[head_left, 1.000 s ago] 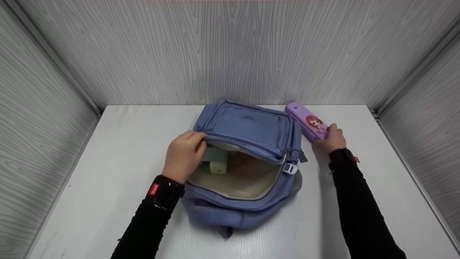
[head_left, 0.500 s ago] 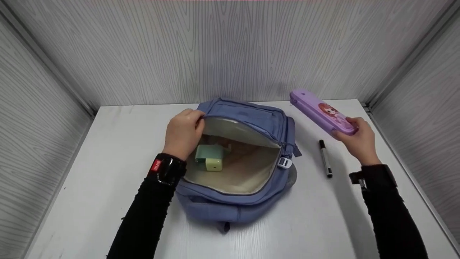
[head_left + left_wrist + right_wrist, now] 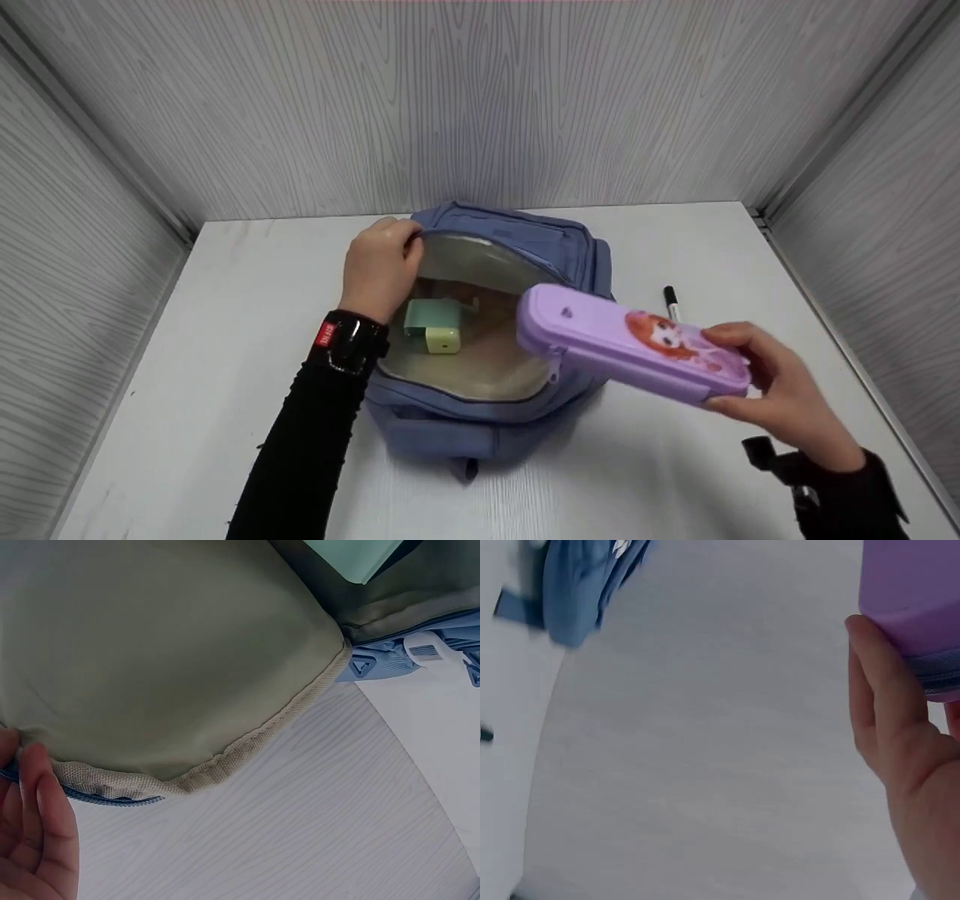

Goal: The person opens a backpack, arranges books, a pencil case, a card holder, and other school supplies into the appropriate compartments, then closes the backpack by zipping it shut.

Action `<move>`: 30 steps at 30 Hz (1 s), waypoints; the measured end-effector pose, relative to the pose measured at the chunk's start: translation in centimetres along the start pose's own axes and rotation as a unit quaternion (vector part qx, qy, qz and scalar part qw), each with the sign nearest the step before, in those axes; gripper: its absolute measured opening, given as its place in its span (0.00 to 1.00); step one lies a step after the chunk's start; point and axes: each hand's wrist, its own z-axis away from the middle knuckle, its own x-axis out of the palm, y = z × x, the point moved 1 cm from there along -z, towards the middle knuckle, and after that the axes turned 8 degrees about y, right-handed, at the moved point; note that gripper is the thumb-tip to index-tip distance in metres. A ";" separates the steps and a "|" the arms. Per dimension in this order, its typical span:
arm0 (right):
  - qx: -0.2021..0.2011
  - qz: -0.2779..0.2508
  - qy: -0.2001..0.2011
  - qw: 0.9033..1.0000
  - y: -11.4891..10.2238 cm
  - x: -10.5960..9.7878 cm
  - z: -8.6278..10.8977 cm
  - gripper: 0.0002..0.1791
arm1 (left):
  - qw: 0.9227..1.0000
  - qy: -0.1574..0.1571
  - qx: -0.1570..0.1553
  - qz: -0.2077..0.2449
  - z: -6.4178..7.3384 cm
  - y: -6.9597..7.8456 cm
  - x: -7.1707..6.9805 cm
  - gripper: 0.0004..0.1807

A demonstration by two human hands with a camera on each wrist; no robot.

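A blue backpack lies on the table with its main compartment unzipped and its pale lining showing. My left hand pinches the edge of its flap and holds it up; in the left wrist view the fingers grip the zippered rim. Inside the backpack sits a green and yellow object, its kind unclear. My right hand grips one end of a purple zippered pencil case with a red-haired cartoon figure on its lid. The case is in the air, its far end over the backpack's right side.
A black-capped marker lies on the white table to the right of the backpack, partly hidden behind the pencil case. Grey wood-grain panels enclose the table at the back and both sides.
The right hand has lifted the pencil case off the table and brought it toward the backpack, uncovering the marker. My left hand has raised the flap, widening the opening.
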 end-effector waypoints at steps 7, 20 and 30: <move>0.091 0.231 -0.009 0.969 1.5 7.9 0.2 0.31 | 1.000 0.001 -0.002 0.000 -0.1 0.2 0.2 0.09; 0.019 0.404 0.054 0.913 5.0 15.9 -3.6 0.36 | 1.000 0.010 0.012 0.012 0.2 0.6 0.3 0.09; -0.046 0.519 0.047 0.852 7.5 19.0 -4.9 0.48 | 0.999 0.028 0.032 0.017 0.8 0.7 0.3 0.08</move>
